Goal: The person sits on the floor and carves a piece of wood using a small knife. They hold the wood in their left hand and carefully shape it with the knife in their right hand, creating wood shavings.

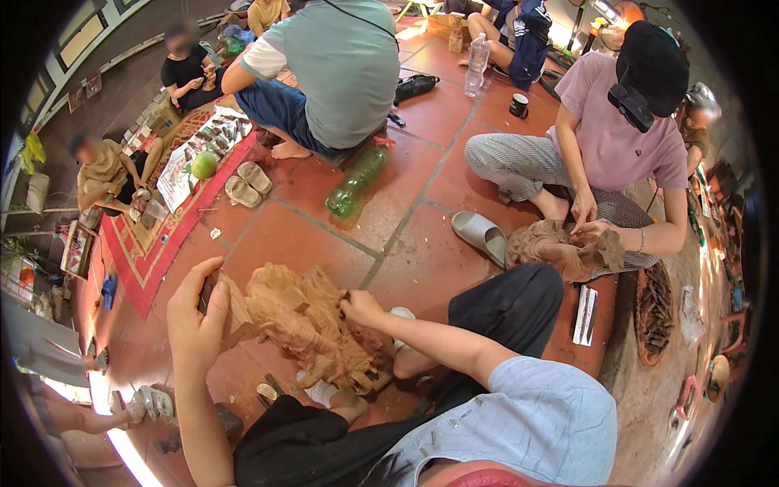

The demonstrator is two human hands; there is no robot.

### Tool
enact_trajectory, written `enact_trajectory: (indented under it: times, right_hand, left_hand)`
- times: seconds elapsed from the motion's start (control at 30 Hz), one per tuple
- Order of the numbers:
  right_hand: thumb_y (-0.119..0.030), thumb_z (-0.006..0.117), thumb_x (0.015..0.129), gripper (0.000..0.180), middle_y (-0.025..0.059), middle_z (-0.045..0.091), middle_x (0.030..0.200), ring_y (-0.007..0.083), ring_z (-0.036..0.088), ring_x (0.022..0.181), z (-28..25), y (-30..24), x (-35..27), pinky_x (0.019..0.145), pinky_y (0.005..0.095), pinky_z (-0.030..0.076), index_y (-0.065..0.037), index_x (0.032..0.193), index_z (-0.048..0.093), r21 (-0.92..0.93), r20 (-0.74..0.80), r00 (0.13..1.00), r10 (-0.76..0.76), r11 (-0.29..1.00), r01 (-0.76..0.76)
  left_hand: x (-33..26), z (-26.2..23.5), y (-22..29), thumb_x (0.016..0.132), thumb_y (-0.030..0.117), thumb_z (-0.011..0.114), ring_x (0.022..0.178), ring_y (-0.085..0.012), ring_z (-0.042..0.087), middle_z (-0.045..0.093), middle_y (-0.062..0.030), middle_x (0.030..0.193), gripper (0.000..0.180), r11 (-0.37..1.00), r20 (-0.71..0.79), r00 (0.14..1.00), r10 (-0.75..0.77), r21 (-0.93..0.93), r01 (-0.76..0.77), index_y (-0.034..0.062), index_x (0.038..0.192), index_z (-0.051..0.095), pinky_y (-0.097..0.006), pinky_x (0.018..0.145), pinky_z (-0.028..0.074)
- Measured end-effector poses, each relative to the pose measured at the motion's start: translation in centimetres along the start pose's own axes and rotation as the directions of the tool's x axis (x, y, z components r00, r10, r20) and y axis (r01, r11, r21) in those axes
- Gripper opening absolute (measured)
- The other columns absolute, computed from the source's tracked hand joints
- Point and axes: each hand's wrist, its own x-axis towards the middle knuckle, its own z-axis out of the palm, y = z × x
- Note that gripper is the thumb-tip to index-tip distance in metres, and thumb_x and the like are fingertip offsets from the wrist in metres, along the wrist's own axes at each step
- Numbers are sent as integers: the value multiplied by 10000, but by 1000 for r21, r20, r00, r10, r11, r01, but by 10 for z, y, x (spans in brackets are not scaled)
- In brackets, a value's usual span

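Our right hand (363,309) is grasping crumpled tan cloth (294,312); our left hand (195,315), beside it, an angular brown block (236,312).

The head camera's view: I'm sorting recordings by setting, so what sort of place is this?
Probably a shared craft area, perhaps a sunlit patio: several people sit on or near large reddish floor tiles, and a long heap of brown stick-like pieces lies at the right.

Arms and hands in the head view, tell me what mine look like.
Your left hand and right hand are both bare, with no gloves, and no watch or bracelet shows. Your right forearm is uncovered below a short, light-blue sleeve; the left sleeve is out of view.
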Motion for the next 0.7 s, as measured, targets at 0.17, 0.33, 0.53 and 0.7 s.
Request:
enact_trajectory:
  times: [0.17,0.33,0.53,0.7]
  right_hand:
    - [-196,491,801,255,176,650,833,342,619,801,-26,-4,6,727,398,478,-15,917,629,33,61,991,120,992,-123]
    - [-186,505,805,243,162,654,827,322,627,754,-14,-24,-9,708,382,491,7,901,618,134,86,996,8,991,-20]
    - [-190,494,803,233,131,660,771,271,637,720,-34,-2,13,665,364,487,-13,853,636,164,54,992,110,979,-118]
    - [-187,492,796,235,140,660,770,290,640,744,0,-12,-6,680,370,486,-41,887,652,-39,46,999,-23,999,25]
  left_hand:
    - [0,-1,0,849,203,550,867,-237,615,635,-149,926,311,1000,6,1000,-13,-2,13,-8,1073,589,-318,784,454]
    - [-1,-1,-1,845,204,551,864,-242,616,636,-149,924,310,1000,-5,1000,15,7,-15,-5,1071,591,-320,781,456]
    - [-2,-1,-2,844,199,549,858,-240,617,638,-148,924,306,1000,-7,1000,10,13,-10,-5,1068,591,-322,776,458]
    - [-1,-2,-1,843,192,547,855,-239,617,638,-147,920,303,1000,-3,1000,2,13,-2,-6,1067,590,-320,775,459]
